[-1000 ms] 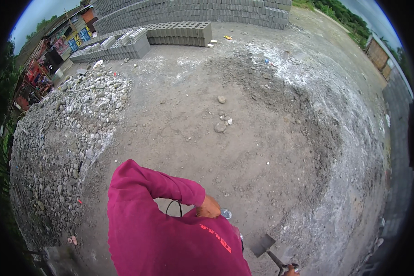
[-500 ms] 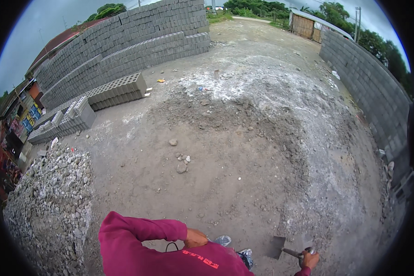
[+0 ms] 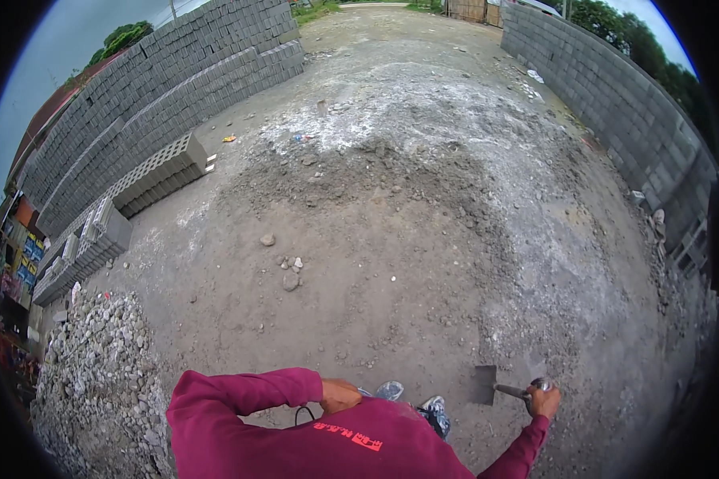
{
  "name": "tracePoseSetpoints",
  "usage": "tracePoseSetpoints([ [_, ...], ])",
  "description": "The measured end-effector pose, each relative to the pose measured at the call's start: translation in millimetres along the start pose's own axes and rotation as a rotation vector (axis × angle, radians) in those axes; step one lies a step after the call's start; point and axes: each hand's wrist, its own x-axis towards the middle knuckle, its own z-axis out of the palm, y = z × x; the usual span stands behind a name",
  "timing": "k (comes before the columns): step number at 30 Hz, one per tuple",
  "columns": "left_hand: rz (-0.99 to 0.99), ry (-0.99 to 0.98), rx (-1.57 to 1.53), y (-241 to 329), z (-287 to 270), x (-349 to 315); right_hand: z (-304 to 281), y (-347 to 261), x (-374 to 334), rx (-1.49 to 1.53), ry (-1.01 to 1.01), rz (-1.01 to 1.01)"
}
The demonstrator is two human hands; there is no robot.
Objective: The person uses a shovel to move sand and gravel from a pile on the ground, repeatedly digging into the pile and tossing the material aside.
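My right hand (image 3: 544, 398) is wrapped round the top grip of a shovel (image 3: 511, 390), out at my right side. The shovel's flat metal blade (image 3: 483, 385) shows low beside the hand, over grey-brown soil. My left arm is bent, and my left hand (image 3: 341, 396) rests against my waist at the front of my maroon shirt (image 3: 295, 439). Its fingers are hidden by the body and shirt. A thin dark loop (image 3: 302, 415) sticks out just below that hand. Under me, two shoes (image 3: 390, 390) stand on the soil, stained whitish.
Gravel (image 3: 96, 359) is heaped at the left. Stacked hollow blocks (image 3: 168, 172) and a tall block pile (image 3: 184, 72) stand behind it. A block wall (image 3: 615, 112) runs along the right. Loose stones (image 3: 291, 281) lie ahead, and a ridge of dark soil (image 3: 359, 180) curves beyond them.
My view has tilted down and turned slightly right. The right hand and shovel sit higher in the picture, with more of the right sleeve showing. The left hand stays at my waist.
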Motion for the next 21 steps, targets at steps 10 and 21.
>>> tracePoseSetpoints([
  [10, 0.022, -0.025, 0.011, 18.9, -26.5, -3.3, -0.1, -11.0, -15.5, -0.023, -0.013, 0.018],
  [21, 0.098, -0.003, 0.139, -30.1, 1.5, 29.6, -3.0, -12.9, -23.8, -0.021, -0.031, 0.024],
])
